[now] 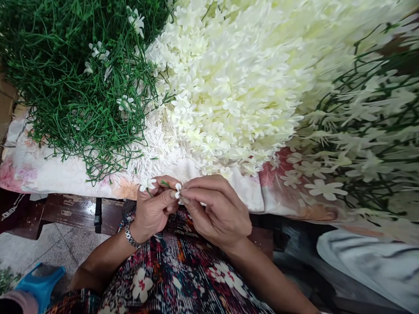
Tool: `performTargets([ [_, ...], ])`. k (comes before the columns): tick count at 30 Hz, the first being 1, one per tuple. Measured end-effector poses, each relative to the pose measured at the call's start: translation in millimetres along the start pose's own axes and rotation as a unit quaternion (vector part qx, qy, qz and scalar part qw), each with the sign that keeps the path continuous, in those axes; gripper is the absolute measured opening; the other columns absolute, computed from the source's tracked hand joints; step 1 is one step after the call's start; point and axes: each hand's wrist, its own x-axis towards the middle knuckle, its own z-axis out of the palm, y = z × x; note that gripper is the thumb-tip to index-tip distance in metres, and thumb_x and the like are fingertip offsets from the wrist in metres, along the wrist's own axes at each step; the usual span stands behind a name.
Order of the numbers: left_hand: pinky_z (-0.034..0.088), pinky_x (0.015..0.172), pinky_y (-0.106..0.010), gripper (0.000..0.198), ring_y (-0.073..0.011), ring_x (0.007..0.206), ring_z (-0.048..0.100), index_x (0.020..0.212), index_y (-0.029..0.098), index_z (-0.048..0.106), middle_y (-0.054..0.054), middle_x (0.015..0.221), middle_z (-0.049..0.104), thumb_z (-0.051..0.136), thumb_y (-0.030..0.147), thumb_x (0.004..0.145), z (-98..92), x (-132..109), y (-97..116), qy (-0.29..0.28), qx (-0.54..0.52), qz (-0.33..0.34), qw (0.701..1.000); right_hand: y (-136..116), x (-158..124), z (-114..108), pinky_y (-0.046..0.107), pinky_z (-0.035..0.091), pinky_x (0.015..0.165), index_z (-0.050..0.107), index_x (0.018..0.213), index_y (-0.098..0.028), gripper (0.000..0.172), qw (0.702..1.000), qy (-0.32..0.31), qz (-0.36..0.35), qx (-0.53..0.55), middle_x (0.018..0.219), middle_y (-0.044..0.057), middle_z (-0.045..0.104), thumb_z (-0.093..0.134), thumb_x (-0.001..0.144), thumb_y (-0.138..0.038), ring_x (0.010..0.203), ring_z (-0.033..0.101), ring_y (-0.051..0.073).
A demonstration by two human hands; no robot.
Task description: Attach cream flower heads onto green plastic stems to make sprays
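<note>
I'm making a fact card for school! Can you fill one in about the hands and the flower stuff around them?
Left hand: pinches a green sprig
Right hand: fingertips on a small white flower
Left wrist: silver band
Far left: pile of green stems
Middle: heap of pale blossoms
Right: white flowers on green stems, blurry
Underneath: flower-patterned cloth

You are in what appears to be a small handwork workshop or a home room used as one; the view does not settle which. Identify it by the bulk heaps of green stems (81,83), white blossoms (235,83) and thin white filaments (153,148) on the cloth-covered counter (62,174). Below, note the tiled floor (62,242) and blue plastic stool (39,285).
</note>
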Motion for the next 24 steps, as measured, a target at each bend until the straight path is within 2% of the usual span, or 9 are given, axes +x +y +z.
performTargets([
  [3, 0.024, 0.034, -0.013, 0.013, -0.0003, 0.037, 0.034, 0.063, 0.015, 0.06, 0.004, 0.053, 0.048, 0.07, 0.023, 0.058, -0.2, 0, -2, -0.002, 0.006, 0.015, 1.0, 1, 0, -2, 0.027, 0.048, 0.062, 0.056, 0.092, -0.023, 0.03, 1.0, -0.021, 0.014, 0.007, 0.084, 0.002, 0.057, 0.058, 0.067, -0.006, 0.076, 0.055, 0.013],
  [5, 0.023, 0.035, -0.014, 0.01, -0.0003, 0.037, 0.033, 0.063, 0.015, 0.061, 0.004, 0.052, 0.048, 0.069, 0.022, 0.06, -0.3, 0, -3, -0.008, 0.008, 0.024, 1.0, 2, 1, -5, 0.028, 0.048, 0.064, 0.055, 0.095, -0.024, 0.03, 0.998, -0.04, 0.047, 0.03, 0.086, 0.002, 0.056, 0.057, 0.069, -0.009, 0.078, 0.054, 0.013],
  [9, 0.022, 0.035, -0.014, 0.008, -0.0008, 0.037, 0.031, 0.062, 0.016, 0.061, 0.006, 0.047, 0.043, 0.068, 0.02, 0.061, -0.5, -2, -3, -0.001, 0.022, 0.034, 0.999, 3, 5, -13, 0.031, 0.047, 0.069, 0.044, 0.114, -0.022, 0.045, 0.982, -0.106, 0.124, 0.093, 0.096, 0.005, 0.054, 0.057, 0.071, -0.02, 0.081, 0.053, 0.014],
  [12, 0.025, 0.037, -0.015, 0.011, -0.0023, 0.039, 0.032, 0.063, 0.016, 0.059, 0.005, 0.048, 0.043, 0.068, 0.022, 0.061, -0.8, -3, -5, 0.028, 0.051, 0.056, 0.997, 3, 7, -17, 0.032, 0.047, 0.074, 0.048, 0.109, -0.021, 0.044, 0.98, -0.165, 0.085, 0.066, 0.097, 0.006, 0.055, 0.063, 0.067, -0.025, 0.088, 0.052, 0.016],
  [14, 0.026, 0.038, -0.016, 0.015, -0.0034, 0.042, 0.034, 0.065, 0.016, 0.059, 0.004, 0.052, 0.046, 0.069, 0.026, 0.06, -1.3, -4, -7, 0.034, 0.08, 0.072, 0.994, 1, 6, -17, 0.029, 0.047, 0.07, 0.051, 0.102, -0.02, 0.035, 0.987, -0.141, 0.069, 0.037, 0.089, 0.004, 0.056, 0.061, 0.069, -0.019, 0.084, 0.053, 0.014],
  [17, 0.025, 0.039, -0.017, 0.014, -0.0038, 0.043, 0.033, 0.068, 0.017, 0.059, 0.004, 0.054, 0.048, 0.068, 0.026, 0.062, -2.5, -5, -9, 0.02, 0.104, 0.086, 0.991, 0, 3, -15, 0.024, 0.045, 0.061, 0.054, 0.091, -0.019, 0.023, 0.991, -0.107, 0.085, 0.013, 0.078, 0.002, 0.057, 0.056, 0.07, -0.009, 0.072, 0.053, 0.011],
  [22, 0.024, 0.039, -0.018, 0.008, -0.0035, 0.044, 0.035, 0.076, 0.019, 0.063, 0.002, 0.06, 0.05, 0.058, 0.025, 0.074, -6.6, -6, -9, -0.021, 0.136, 0.094, 0.986, 1, 0, -19, 0.023, 0.043, 0.059, 0.054, 0.082, -0.017, 0.014, 0.988, -0.105, 0.115, 0.001, 0.071, 0.0, 0.056, 0.054, 0.071, -0.009, 0.066, 0.052, 0.01],
  [24, 0.027, 0.041, -0.018, 0.01, -0.0044, 0.048, 0.04, 0.078, 0.019, 0.064, 0.0, 0.065, 0.053, 0.056, 0.024, 0.075, -7.7, -6, -8, -0.025, 0.179, 0.132, 0.975, 0, 2, -23, 0.022, 0.041, 0.057, 0.053, 0.079, -0.018, 0.012, 0.985, -0.095, 0.142, 0.01, 0.069, -0.001, 0.054, 0.053, 0.071, -0.009, 0.064, 0.051, 0.009],
])
